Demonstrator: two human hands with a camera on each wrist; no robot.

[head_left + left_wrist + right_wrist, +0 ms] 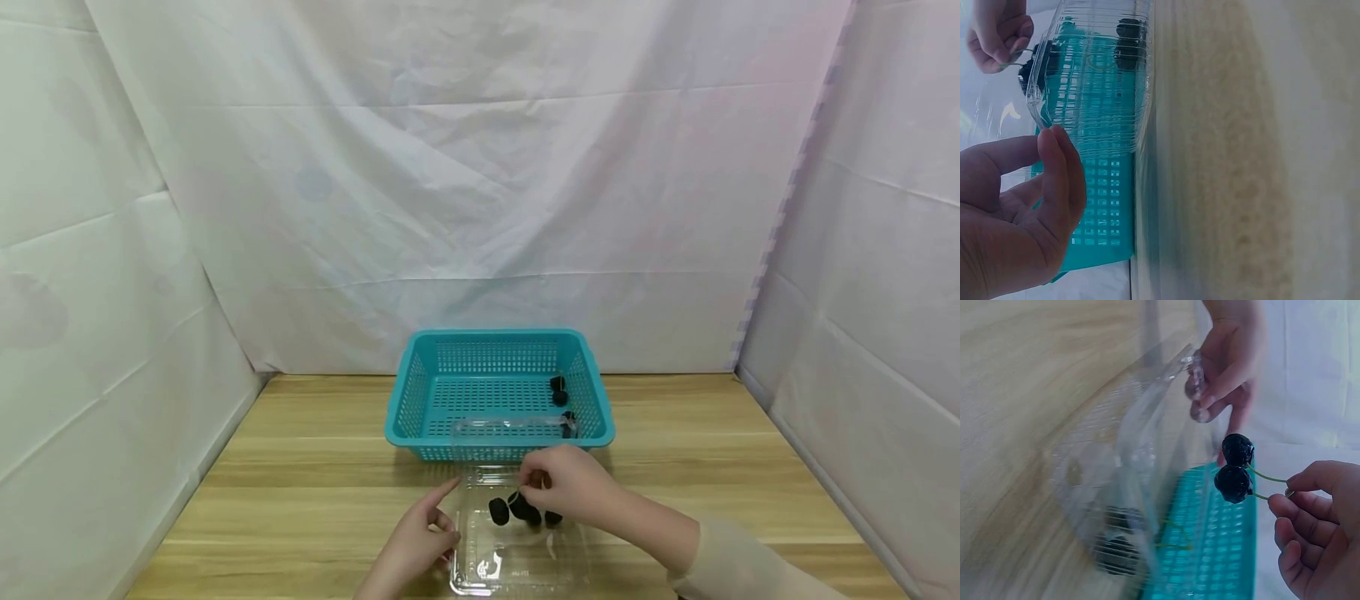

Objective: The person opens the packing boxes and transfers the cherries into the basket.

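Note:
My right hand point(573, 483) pinches the green stems of a pair of dark cherries point(1235, 467), which hang over the clear plastic clamshell box point(517, 562). The cherries look almost black and glossy in the right wrist view. At the box's left edge, my left hand point(420, 533) grips the rim between thumb and fingers, its index finger pointing forward in the head view. More dark cherries point(1119, 540) with green stems lie inside the box, seen through its ribbed wall. The box's lid point(487, 437) stands raised at the back, overlapping the basket's front.
A turquoise plastic basket point(498, 334) stands behind the box on the wooden table point(315, 467). Along its right side lie several dark cherries point(559, 397), some partly seen through the clear lid. White cloth point(487, 183) hangs at the back and both sides.

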